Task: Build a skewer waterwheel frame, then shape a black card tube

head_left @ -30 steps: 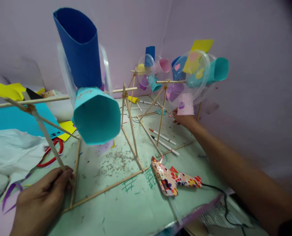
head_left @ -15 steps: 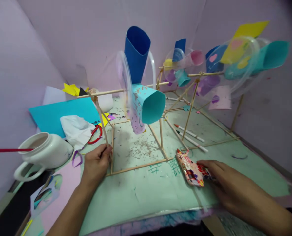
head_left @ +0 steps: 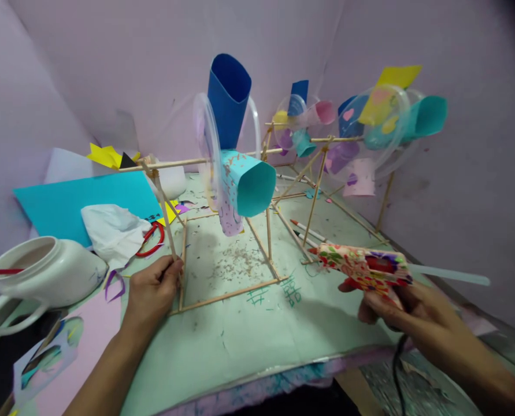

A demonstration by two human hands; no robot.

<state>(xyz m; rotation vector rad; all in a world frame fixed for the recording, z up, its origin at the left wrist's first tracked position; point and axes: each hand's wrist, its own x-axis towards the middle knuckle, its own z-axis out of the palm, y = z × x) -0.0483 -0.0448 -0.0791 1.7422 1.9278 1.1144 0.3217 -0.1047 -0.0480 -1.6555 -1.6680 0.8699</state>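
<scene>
My left hand (head_left: 152, 289) is closed around the near corner post of a wooden stick frame (head_left: 222, 297). That frame carries a horizontal stick with a clear disc, a tall dark blue paper tube (head_left: 226, 98) and a teal paper cup (head_left: 251, 185). Lifted above the green board, a glue gun (head_left: 363, 266) covered in red flowered paper sits in my closed right hand (head_left: 398, 303), its nozzle pointing left toward the frame and a clear glue stick jutting out at the right. Behind it stands a second stick frame with a paper-cup wheel (head_left: 381, 124).
A white jug (head_left: 44, 274) lies at the left beside a crumpled white tissue (head_left: 112, 225), red scissors (head_left: 153, 240) and a teal paper sheet (head_left: 84, 199). Two pens (head_left: 311, 231) lie under the far frame. Pale walls close in behind and at both sides. The board's front edge is near me.
My right hand came back from the far wheel, closed on the glue gun lying on the board and lifted it. My left hand stayed on the frame post. The camera pulled back.
</scene>
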